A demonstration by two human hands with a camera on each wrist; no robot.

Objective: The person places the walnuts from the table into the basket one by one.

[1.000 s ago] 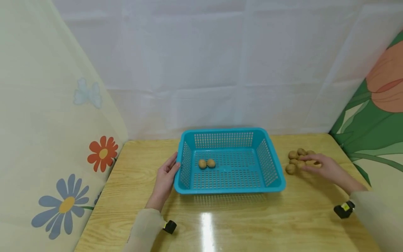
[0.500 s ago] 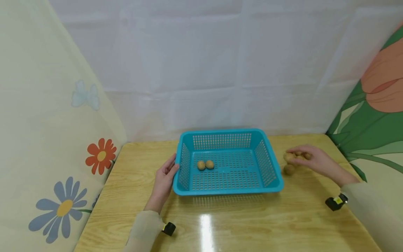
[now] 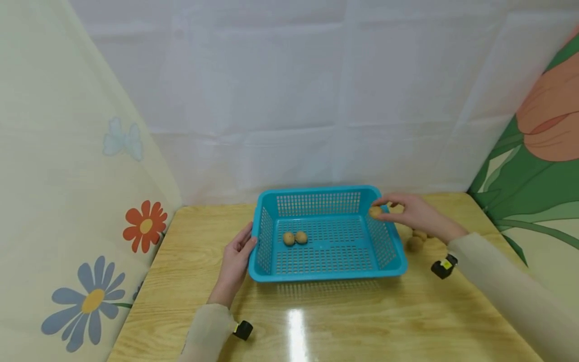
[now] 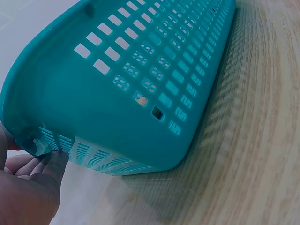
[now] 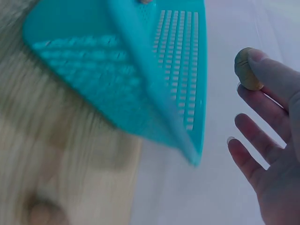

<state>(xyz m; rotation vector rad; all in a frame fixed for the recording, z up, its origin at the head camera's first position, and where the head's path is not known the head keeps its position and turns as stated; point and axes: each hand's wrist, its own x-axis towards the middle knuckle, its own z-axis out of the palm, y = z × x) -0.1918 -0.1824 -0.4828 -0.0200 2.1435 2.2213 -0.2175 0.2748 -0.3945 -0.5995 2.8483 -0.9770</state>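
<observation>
A blue plastic basket [image 3: 325, 276] with slotted walls stands on the table. Two walnuts [image 3: 295, 238], round and light brown, lie side by side on its floor, towards the left. My left hand [image 3: 234, 261] grips the basket's left rim; in the left wrist view its fingers [image 4: 49, 166] curl under that rim. Between thumb and fingers, my right hand [image 3: 413, 213] pinches another walnut [image 5: 247, 69]. That hand is over the basket's right rim, near the back corner, with the other fingers spread. Beneath the right wrist, a few more walnuts [image 3: 414, 244] show, partly hidden.
The wooden table [image 3: 344, 322] extends in front of the basket and to both sides. A white cloth [image 3: 271, 100] hangs close behind it. Flower-printed sheets [image 3: 90, 226] flank the table left and right. Each wrist carries a small black camera [image 3: 443, 266].
From the pile at the right, my right hand has picked up a walnut and moved left and up to the basket's right rim. The left hand keeps its hold on the basket.
</observation>
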